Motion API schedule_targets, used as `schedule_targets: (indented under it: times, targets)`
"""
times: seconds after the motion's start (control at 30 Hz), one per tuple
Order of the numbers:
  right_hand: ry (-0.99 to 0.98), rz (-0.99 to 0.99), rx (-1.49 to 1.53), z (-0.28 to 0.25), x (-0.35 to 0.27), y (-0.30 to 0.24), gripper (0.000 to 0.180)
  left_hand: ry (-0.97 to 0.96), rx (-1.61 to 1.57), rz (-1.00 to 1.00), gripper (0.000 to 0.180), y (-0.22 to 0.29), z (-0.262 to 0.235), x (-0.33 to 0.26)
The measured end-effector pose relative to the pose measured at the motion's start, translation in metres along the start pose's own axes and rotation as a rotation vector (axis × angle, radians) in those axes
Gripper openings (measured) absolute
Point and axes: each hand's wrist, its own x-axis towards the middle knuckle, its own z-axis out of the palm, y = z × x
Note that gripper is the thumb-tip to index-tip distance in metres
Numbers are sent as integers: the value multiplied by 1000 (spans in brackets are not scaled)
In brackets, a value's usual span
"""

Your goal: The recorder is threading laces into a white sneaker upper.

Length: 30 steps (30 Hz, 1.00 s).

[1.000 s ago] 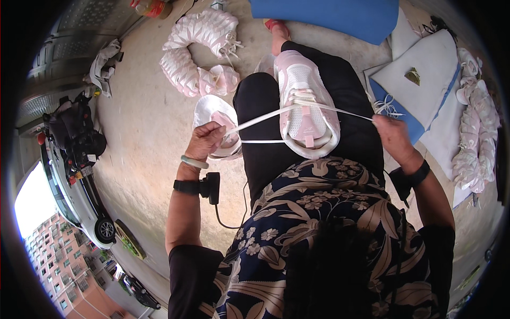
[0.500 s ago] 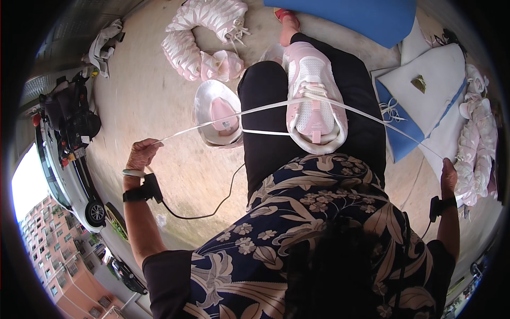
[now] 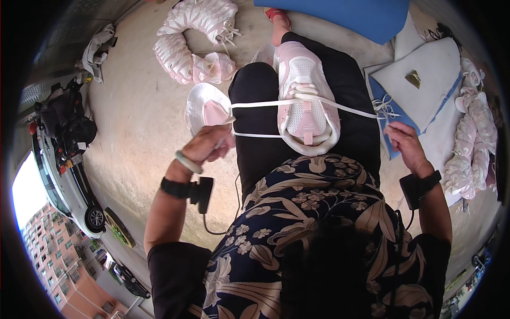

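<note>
A pink and white sneaker [image 3: 304, 69] rests across my black-trousered thigh, its opening toward me. From its upper eyelets a flat white shoelace [image 3: 260, 105] stretches out to both sides. On the left, my left hand [image 3: 210, 143] is closed in a pinch on one end of the lace, with a second stretch running from near the hand back to the shoe's collar. My right hand [image 3: 405, 139] pinches the other end beside the blue and white sheets. A white and pink shoe upper [image 3: 197, 109] on the floor is partly hidden behind my left hand.
Several pink and white shoe uppers [image 3: 172, 58] lie in a curved row on the floor; more uppers [image 3: 470, 138] are stacked at the right. White laces [image 3: 387, 106] lie on the blue and white sheets [image 3: 425, 69]. A motorbike [image 3: 66, 122] and a white car [image 3: 66, 181] stand left.
Both hands have come inward toward the sneaker from a wide spread, the left one moving furthest. The lace spans are shorter now. The whole view has shifted slightly.
</note>
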Motion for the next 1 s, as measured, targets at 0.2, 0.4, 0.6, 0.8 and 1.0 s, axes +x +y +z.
schedule_targets:
  times: [0.2, 0.4, 0.6, 0.8, 1.0]
  targets:
    - [-497, 4, 107, 71, 16, -45, 15, -73, -61, 6, 25, 40, 66, 46]
    - [-372, -170, 230, 103, 54, -42, 13, 207, 194, 243, 25, 59, 78, 75]
    - [-228, -306, 336, 103, 64, -46, 6, 403, 49, 421, 29, 55, 78, 82]
    - [-210, -464, 301, 110, 56, -37, 3, 774, 758, 803, 26, 52, 77, 63]
    - [-140, -541, 202, 119, 59, -39, 3, 625, 281, 596, 36, 39, 88, 65]
